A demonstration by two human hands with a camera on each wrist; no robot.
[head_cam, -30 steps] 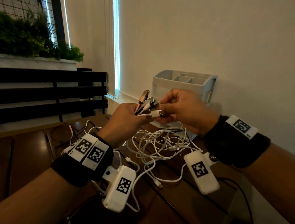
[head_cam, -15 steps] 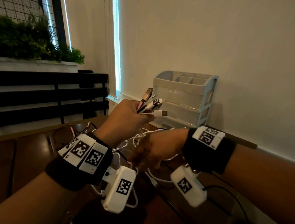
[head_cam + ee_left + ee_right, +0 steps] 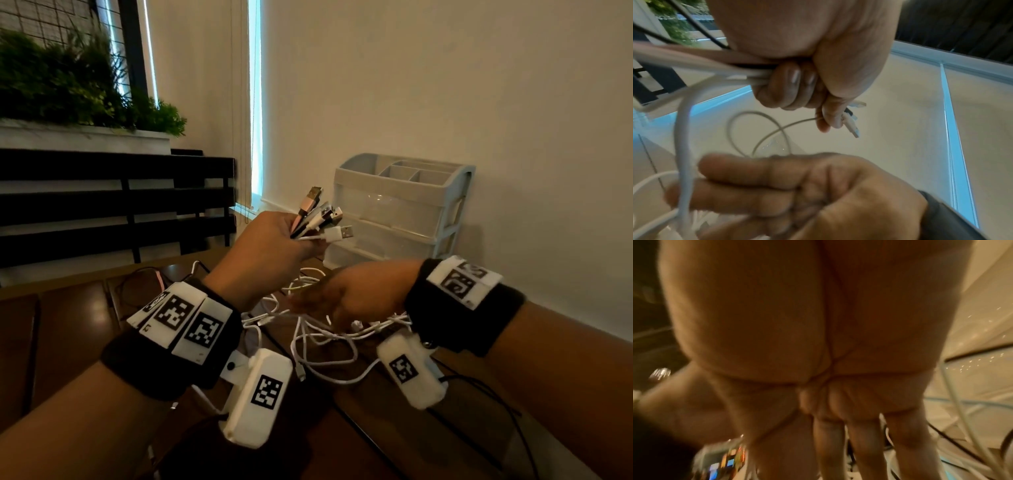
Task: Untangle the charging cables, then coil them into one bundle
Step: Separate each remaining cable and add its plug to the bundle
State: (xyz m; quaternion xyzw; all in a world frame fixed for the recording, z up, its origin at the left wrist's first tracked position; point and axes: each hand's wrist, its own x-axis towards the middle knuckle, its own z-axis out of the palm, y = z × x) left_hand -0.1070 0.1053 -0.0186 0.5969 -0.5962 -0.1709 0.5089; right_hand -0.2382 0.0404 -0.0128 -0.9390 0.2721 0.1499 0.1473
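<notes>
My left hand [image 3: 274,245] is raised above the table and grips several cables [image 3: 694,65] in its fist. Their USB plug ends [image 3: 320,214] fan out past the thumb, one pink and the others white. The rest of the white cables lie as a loose tangle [image 3: 329,339] on the wooden table [image 3: 68,325]. My right hand [image 3: 346,294] hovers low over that tangle, below the left hand, blurred. In the right wrist view its fingers [image 3: 865,443] are straight and hold nothing. A white cable loop [image 3: 682,146] crosses in front of the fingertips of the right hand [image 3: 787,194].
A grey plastic drawer organiser [image 3: 404,212] stands against the wall behind the hands. A thin black cord and a pink cable [image 3: 159,277] lie on the table at the back left. Black slatted furniture [image 3: 102,205] and a planter [image 3: 68,89] stand at the left.
My right hand let go of the white USB plug at the left hand and dropped down over the tangle. The left hand kept its grip and stayed raised.
</notes>
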